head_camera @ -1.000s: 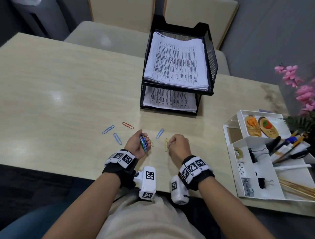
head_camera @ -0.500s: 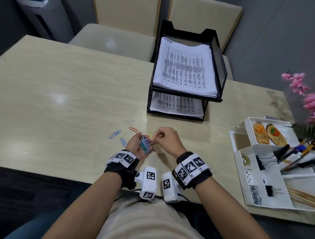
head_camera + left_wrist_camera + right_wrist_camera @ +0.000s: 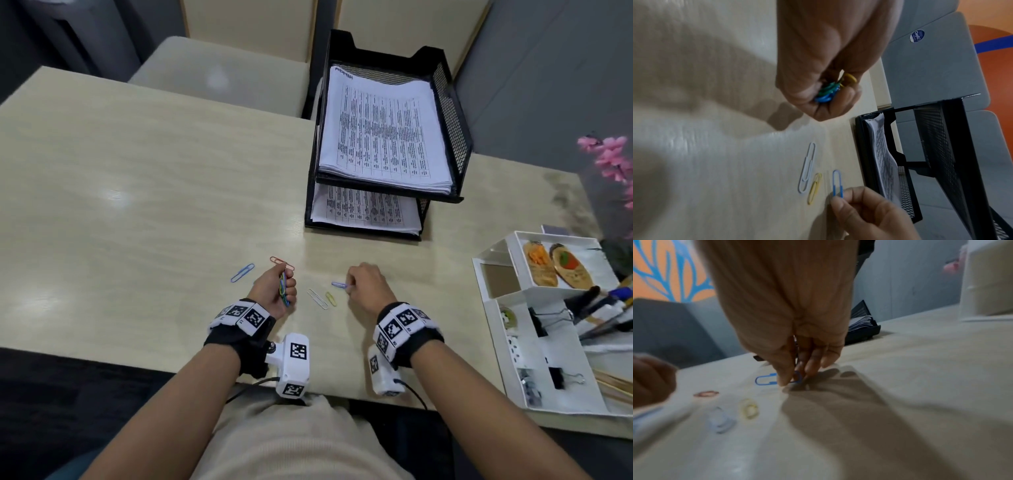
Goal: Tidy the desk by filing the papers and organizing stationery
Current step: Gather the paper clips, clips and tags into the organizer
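My left hand point(image 3: 279, 289) point(image 3: 830, 91) grips a bundle of coloured paper clips point(image 3: 283, 287) point(image 3: 828, 94) just above the desk. To its right, my right hand point(image 3: 356, 284) point(image 3: 795, 378) pinches one end of a blue paper clip point(image 3: 339, 284) point(image 3: 837, 183) point(image 3: 764, 379) lying on the wood. Between the hands lie a white clip point(image 3: 317, 298) point(image 3: 807, 167) and a yellow clip point(image 3: 331, 298) point(image 3: 815, 188). A red clip point(image 3: 281, 263) and a light blue clip point(image 3: 242, 272) lie beyond the left hand.
A black two-tier mesh tray point(image 3: 445, 102) stacked with printed papers point(image 3: 380, 130) stands at the back. A white desk organizer point(image 3: 513, 308) with pens, binder clips and badges sits at the right. Pink flowers point(image 3: 613, 157) stand behind it. Chairs are across the desk.
My right hand left the left hand's bundle, moved right and down to the desk, and took hold of the blue clip. The left hand kept its bundle and stayed in place.
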{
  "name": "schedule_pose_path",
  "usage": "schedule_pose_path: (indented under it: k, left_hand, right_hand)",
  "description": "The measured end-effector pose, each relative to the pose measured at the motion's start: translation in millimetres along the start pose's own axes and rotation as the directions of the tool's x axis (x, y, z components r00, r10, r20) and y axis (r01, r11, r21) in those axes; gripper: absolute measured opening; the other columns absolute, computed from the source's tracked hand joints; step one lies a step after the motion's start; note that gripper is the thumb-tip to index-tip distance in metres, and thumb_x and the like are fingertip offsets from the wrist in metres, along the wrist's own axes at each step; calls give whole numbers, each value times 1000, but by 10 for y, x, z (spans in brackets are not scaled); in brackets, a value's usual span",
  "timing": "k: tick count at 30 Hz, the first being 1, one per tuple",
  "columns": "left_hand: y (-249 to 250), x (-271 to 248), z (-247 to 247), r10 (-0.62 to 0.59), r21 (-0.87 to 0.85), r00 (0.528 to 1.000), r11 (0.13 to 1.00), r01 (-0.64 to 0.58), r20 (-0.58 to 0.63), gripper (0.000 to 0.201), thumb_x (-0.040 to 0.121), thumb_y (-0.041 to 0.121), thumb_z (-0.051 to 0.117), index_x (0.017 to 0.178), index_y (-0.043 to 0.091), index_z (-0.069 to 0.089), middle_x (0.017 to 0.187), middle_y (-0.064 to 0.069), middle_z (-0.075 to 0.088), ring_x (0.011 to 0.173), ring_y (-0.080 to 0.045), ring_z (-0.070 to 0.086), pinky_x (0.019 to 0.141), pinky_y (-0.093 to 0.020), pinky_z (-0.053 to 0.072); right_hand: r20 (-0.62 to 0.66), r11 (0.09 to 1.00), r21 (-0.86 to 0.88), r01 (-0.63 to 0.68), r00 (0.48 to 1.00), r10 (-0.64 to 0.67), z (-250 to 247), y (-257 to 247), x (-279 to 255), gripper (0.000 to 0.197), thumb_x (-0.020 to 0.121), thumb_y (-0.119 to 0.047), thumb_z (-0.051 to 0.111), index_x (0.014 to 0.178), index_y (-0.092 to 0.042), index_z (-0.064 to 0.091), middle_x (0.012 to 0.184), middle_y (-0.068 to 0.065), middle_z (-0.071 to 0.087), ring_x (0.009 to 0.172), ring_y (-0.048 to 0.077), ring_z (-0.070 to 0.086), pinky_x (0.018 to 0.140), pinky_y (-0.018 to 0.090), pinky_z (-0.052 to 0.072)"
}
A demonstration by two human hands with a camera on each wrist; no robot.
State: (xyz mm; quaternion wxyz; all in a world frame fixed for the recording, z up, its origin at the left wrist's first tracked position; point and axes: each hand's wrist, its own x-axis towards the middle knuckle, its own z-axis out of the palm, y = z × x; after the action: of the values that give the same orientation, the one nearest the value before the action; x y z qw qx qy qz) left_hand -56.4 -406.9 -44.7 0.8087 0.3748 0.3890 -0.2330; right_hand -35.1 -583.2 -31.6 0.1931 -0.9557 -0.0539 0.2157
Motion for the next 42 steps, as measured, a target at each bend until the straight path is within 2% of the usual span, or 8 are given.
schedule_pose_path:
  k: [4,12,17,20,24,29,36,42]
  left_hand:
    - [10,39,-26,20,-26,999,999,-21,-30,38,98,27,30,62,16,39,32,5,41,24,-6,38,32,-6,31]
    - [52,54,-98,17,-65,1000,998,-16,23,35,96,18,30,62,13,39,37,0,46,43,-12,49,39,-9,41]
    - [61,72,-103,8,-69,996,998,-2,85,32,95,17,31,66,10,43,59,-6,47,43,-15,57,39,-13,46]
    - [53,89,-121,-2,-110,991,994,17,135,34,95,26,32,70,9,47,46,-5,57,36,-13,58,39,-17,49]
    - [97,86,-114,5,-128,991,992,13,133,45,97,35,27,66,8,47,39,-3,54,31,-13,53,39,-12,45]
    - [251,73,-145,12,-28,997,1000,-10,71,38,97,28,32,62,13,39,30,3,42,22,-7,37,29,-7,27]
    - [532,83,-340,60,-78,995,996,-54,78,39,97,32,31,60,18,33,27,5,33,19,-6,28,24,-10,17]
    - [618,18,-429,110,-104,994,989,-107,26,36,96,25,30,61,17,33,28,5,33,20,-6,28,26,-10,18]
  right_hand:
    - [10,968,225,-113,993,114,148,-147,-96,9,78,-3,55,79,-7,63,88,16,63,94,30,55,78,31,44]
    - [-49,994,-8,-112,993,111,297,-296,-242,12,82,-2,46,86,-1,58,102,20,61,91,34,54,71,34,39]
    - [-71,942,312,-123,986,153,193,-499,-120,10,80,-10,53,74,-17,57,97,19,66,98,33,58,74,27,39]
    - [-64,921,388,-35,996,65,117,-735,-76,7,78,-12,64,73,-16,63,86,15,66,92,27,59,73,25,39]
    - [-112,896,444,19,993,34,64,-852,-74,7,74,-10,69,68,-13,67,77,10,66,94,28,62,83,33,49]
    - [-133,925,373,-78,982,136,152,-594,-109,6,79,-11,64,79,-5,65,82,7,65,75,18,57,64,22,44]
    - [-25,988,125,-88,995,92,337,-585,-206,18,82,2,43,76,-10,55,93,10,57,92,29,53,82,38,47]
    - [-73,943,326,-67,993,95,294,-916,139,18,76,-2,47,76,-17,57,96,19,64,97,33,58,86,38,50]
